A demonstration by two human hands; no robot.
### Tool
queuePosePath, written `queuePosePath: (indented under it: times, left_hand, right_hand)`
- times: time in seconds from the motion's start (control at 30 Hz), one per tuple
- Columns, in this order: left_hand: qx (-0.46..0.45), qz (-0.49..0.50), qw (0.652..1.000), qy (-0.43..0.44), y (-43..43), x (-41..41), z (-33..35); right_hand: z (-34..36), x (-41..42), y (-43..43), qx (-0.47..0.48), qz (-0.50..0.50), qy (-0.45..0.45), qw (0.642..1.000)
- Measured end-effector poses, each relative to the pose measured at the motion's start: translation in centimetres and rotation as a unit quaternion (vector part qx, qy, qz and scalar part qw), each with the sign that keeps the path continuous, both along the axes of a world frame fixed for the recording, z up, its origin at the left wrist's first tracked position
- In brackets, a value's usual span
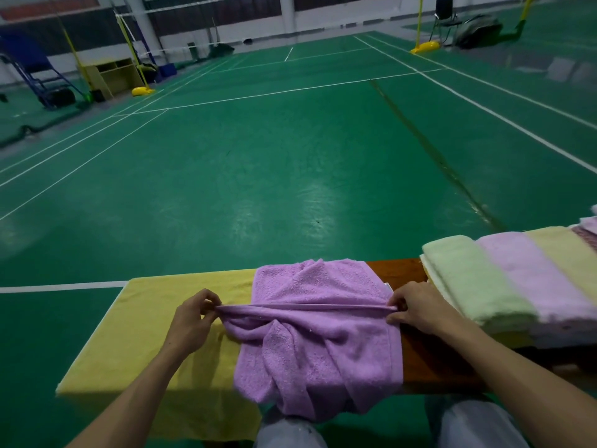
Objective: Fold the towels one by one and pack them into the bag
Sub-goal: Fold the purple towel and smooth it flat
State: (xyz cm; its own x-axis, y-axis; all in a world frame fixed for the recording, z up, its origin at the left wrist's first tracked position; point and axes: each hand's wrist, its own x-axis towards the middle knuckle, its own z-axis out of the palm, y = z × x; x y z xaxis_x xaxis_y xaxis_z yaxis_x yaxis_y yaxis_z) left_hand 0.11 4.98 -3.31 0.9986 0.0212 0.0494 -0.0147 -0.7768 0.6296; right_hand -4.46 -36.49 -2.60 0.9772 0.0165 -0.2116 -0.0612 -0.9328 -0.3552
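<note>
A purple towel (318, 337) lies rumpled across the brown table (420, 357), partly over a yellow towel (155, 321) spread on its left end, with its near edge hanging off. The left hand (190, 321) and right hand (416, 307) each pinch one end of a taut fold. Folded towels (504, 279) are stacked at right.

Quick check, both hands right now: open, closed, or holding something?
Left hand: pinches one end of the purple towel's stretched edge.
Right hand: pinches the other end of that edge.
</note>
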Motion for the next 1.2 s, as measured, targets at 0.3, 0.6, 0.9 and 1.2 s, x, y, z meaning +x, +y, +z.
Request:
queuePosePath:
  times: [0.3,0.6,0.9,1.2]
  left_hand:
    - [-0.083,0.035,0.996,0.027,-0.5,-0.5,0.3]
    - [-0.117,0.055,0.991,0.037,-1.0,-1.3,0.8]
    - [-0.124,0.055,0.991,0.015,-1.4,-2.2,1.5]
    - [-0.253,0.099,0.962,0.013,-2.4,-3.3,2.8]
  right_hand:
    - [-0.4,0.3,0.3,-0.018,0.021,0.029,0.999]
    - [0.3,-0.1,0.3,0.019,0.031,0.045,0.998]
    - [1.0,-1.6,-0.2,0.182,-0.045,0.037,0.981]
    - [3.0,-3.7,0.8,0.457,-0.205,0.028,0.865]
